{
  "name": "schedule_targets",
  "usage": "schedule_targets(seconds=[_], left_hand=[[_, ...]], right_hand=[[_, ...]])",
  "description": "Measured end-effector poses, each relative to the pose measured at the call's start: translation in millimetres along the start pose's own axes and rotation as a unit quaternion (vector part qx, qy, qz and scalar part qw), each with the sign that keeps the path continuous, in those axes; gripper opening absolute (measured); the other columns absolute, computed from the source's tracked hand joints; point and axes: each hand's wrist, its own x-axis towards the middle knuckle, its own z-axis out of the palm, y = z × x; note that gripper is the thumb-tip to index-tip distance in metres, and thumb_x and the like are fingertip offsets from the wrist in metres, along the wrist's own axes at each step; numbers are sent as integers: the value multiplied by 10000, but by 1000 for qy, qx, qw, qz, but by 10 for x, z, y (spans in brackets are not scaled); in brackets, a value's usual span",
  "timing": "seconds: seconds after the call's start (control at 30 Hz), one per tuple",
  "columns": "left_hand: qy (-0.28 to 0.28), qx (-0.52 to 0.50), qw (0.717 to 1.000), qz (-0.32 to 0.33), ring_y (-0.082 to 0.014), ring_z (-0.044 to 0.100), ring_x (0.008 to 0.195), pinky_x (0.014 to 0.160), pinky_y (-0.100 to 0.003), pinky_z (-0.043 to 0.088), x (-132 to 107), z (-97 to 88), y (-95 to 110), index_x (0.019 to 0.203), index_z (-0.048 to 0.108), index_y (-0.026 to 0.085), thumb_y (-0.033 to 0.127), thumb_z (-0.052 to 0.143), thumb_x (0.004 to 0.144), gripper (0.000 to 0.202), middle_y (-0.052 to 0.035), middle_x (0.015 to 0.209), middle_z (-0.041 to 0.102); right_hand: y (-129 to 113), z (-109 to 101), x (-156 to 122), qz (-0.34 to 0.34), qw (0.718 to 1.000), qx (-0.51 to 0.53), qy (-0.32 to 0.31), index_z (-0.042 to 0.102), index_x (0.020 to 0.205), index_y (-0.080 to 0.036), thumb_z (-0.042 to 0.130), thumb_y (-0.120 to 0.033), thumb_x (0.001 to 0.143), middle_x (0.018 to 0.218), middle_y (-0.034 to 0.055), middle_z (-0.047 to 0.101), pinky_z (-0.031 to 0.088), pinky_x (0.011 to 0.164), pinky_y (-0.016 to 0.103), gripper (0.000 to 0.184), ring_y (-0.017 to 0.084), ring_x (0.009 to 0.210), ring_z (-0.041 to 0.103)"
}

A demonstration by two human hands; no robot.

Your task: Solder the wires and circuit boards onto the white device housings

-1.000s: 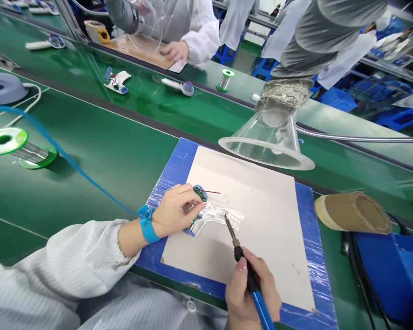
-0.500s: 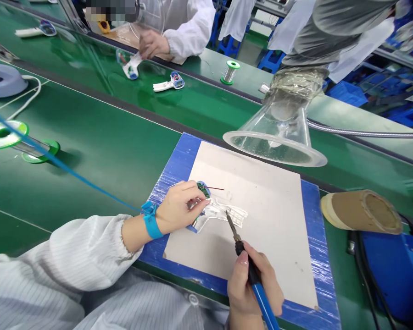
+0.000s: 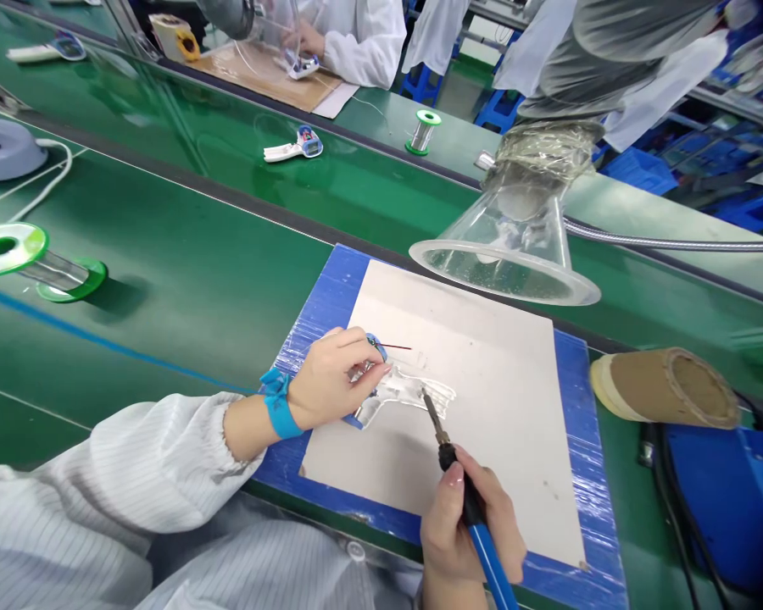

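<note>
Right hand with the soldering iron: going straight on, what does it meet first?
The white plastic casing under the left hand: the tip of the soldering iron in the right hand points right at it, though depth is unclear and it may sit just above.

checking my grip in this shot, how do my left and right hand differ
Your left hand pinches a white plastic housing, while your right hand holds a blue-handled soldering iron like a pen. Your left wrist wears a blue wrist strap, while no strap shows on your right. Both hands are bare and work over the same pale sheet.
</note>
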Motion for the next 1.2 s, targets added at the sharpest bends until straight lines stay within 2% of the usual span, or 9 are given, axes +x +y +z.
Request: schedule_targets(seconds=[0.2,0.6,0.77,1.07,1.2], left_hand=[[7,13,1000,17,-110,498,579,634,-270,394,55,59,6,749,634,170,174,618,905,157,25,642,562],[6,7,1000,8,-111,484,572,627,-273,390,24,81,-28,732,635,171,175,627,899,167,29,629,549],[4,9,1000,7,-116,509,589,641,-272,412,14,99,-35,743,634,177,196,616,914,172,20,650,577],[-1,12,1000,25,-118,524,594,631,-277,409,7,122,-49,752,643,167,201,602,927,183,10,660,589],[11,9,999,34,-104,513,538,611,-274,411,16,79,11,725,625,174,216,599,936,217,31,599,576]], right_hand=[[-27,17,35,12,1000,-21,5,689,1020,-148,642,-97,851,791,42,709,521,566,216,183,128,637,662],[-15,47,30,11,999,-39,-6,694,1002,-154,659,-112,858,833,53,737,552,640,218,154,132,690,689],[-21,46,23,25,998,-55,-7,711,993,-156,675,-131,855,821,49,738,538,620,215,145,129,663,680],[9,102,15,13,998,-55,22,724,956,-156,657,-191,881,763,42,728,513,534,222,106,129,580,659],[3,82,-2,35,998,-59,13,728,953,-155,668,-205,879,786,49,736,523,574,230,108,137,619,678]])
